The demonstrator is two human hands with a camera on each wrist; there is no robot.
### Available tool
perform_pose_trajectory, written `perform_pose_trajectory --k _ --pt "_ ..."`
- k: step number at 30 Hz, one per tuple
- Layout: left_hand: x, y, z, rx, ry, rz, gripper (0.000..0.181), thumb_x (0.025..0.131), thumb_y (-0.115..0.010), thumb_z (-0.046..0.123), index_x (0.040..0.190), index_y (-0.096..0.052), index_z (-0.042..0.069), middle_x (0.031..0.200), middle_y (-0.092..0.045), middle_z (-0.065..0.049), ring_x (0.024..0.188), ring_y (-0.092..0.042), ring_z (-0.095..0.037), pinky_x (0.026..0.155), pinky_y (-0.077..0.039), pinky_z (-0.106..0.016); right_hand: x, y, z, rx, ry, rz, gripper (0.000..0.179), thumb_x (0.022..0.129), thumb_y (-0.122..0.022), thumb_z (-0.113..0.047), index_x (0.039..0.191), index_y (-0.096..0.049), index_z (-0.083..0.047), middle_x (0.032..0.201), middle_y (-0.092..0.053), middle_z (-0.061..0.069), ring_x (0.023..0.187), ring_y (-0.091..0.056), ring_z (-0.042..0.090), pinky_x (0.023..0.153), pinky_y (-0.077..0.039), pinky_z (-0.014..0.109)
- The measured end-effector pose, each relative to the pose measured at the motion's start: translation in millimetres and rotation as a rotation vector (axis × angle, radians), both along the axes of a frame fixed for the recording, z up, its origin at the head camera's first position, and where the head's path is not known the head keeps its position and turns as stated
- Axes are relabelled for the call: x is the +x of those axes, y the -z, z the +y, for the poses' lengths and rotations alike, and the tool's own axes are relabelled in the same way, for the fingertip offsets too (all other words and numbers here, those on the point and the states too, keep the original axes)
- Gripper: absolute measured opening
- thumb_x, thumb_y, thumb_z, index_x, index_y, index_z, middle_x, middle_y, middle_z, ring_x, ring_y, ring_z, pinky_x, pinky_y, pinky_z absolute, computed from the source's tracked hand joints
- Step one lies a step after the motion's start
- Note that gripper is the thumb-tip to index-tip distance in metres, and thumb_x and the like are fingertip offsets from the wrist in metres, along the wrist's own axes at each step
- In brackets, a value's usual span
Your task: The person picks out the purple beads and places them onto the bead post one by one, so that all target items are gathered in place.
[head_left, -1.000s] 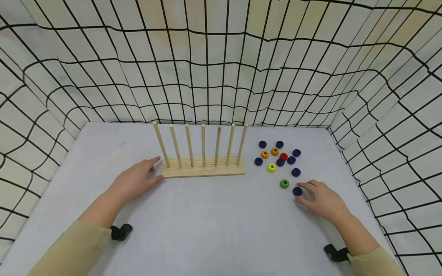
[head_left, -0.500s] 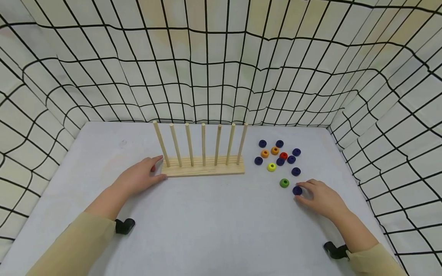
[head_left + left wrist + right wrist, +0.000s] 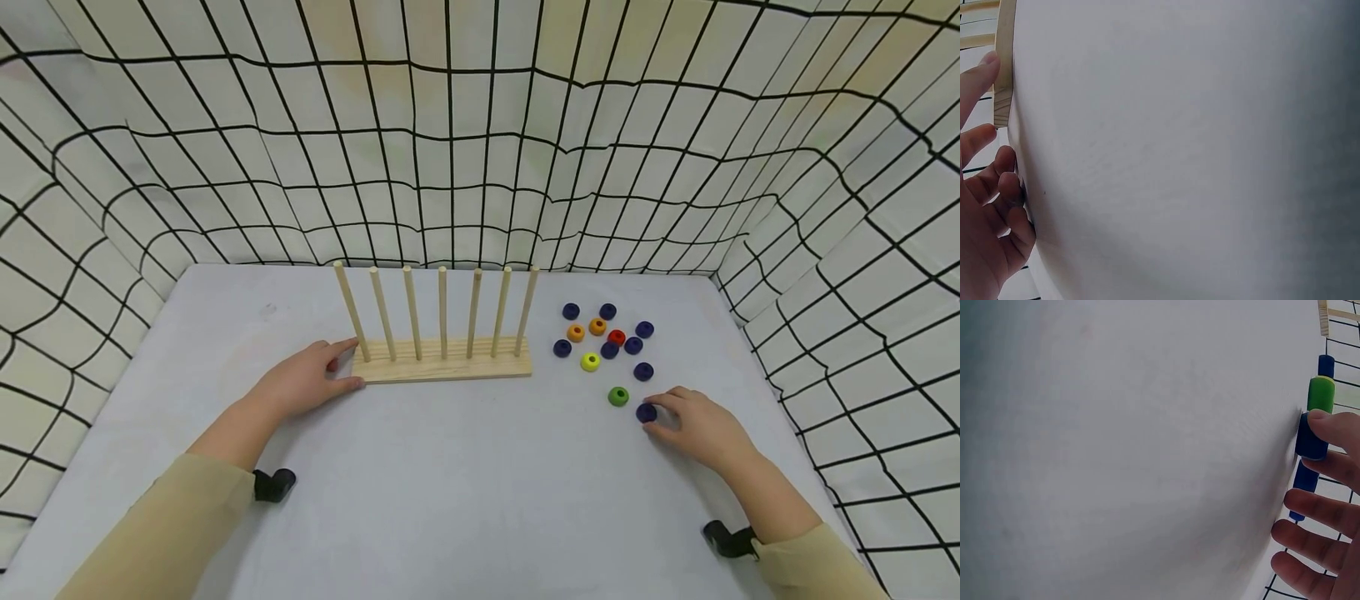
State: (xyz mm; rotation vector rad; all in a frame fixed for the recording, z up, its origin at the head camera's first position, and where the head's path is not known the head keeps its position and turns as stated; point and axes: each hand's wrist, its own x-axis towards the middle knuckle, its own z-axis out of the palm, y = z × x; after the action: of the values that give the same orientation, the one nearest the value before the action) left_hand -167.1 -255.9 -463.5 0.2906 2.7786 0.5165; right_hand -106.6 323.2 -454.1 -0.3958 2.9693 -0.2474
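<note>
Dark blue wooden ring point(image 3: 646, 412) lies flat on the grey tabletop point(image 3: 465, 475), nearest the person of the scattered rings, just beside a green wooden ring point(image 3: 618, 397). Right hand point(image 3: 693, 427) pinches it between thumb and forefinger. Left hand point(image 3: 307, 379) rests against the left end of the pale wooden peg rack point(image 3: 442, 360), fingers relaxed and straight, gripping nothing.

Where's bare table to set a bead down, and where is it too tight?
Bare table lies wide between the left hand and right hand, in front of the peg rack; also left of the rack. It is crowded right of the rack, among the loose beads.
</note>
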Motion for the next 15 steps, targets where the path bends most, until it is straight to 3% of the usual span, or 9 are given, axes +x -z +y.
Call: perform_pose_trajectory --k 15 --pt "-0.7 1.5 0.4 0.04 -0.023 -0.017 0.087 0.086 -0.068 0.06 0.152 -0.04 0.011 0.087 -0.044 -0.006 0.074 -0.041 -0.02 0.066 -0.032 -0.037 -3.8 0.7 1.9 -0.003 0.021 -0.015 0.043 0.088 -0.074 -0.038 0.122 -0.07 -0.012 0.113 -0.066 0.01 0.108 -0.062 0.035 0.088 -0.049 0.053"
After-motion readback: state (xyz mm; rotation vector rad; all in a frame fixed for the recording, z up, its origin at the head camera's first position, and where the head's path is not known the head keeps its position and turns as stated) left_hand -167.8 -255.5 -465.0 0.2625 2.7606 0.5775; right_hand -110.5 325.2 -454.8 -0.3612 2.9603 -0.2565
